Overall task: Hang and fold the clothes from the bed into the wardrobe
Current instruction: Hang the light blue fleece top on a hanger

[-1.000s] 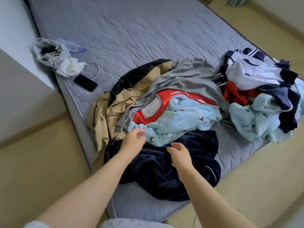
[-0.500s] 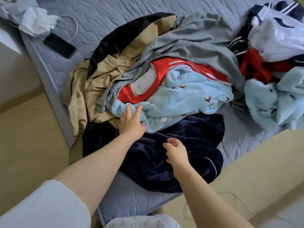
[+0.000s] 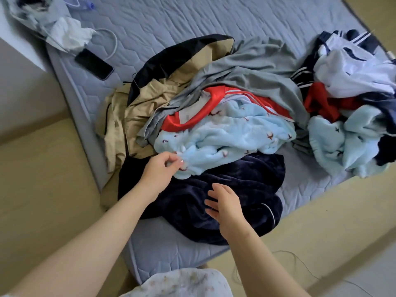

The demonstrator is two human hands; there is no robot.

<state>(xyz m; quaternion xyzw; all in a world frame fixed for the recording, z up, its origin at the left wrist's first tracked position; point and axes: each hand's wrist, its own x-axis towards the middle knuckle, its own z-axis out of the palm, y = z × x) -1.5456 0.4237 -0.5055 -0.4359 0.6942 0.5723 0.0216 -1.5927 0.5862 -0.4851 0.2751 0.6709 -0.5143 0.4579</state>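
Note:
A heap of clothes lies on the grey quilted mattress [image 3: 171, 24]. On top is a light blue fleece garment [image 3: 227, 142] with small red marks, over a red and white top [image 3: 192, 116], a grey garment [image 3: 252, 71] and a tan and black coat [image 3: 150, 93]. A dark navy fleece garment [image 3: 235, 189] lies at the near edge. My left hand [image 3: 162, 170] pinches the near corner of the light blue fleece. My right hand [image 3: 225, 206] hovers over the navy fleece with fingers spread, holding nothing.
A second pile [image 3: 353, 99] of white, navy, red and light blue clothes sits at the right of the mattress. A black phone [image 3: 94, 63] with a white cable and a plastic bag [image 3: 53, 28] lie at the upper left. Yellowish floor [image 3: 42, 189] surrounds the mattress.
My left hand has gone from lying flat on the light blue fleece to pinching its corner. My right hand has opened its fingers over the navy fleece. The view has drawn back a little.

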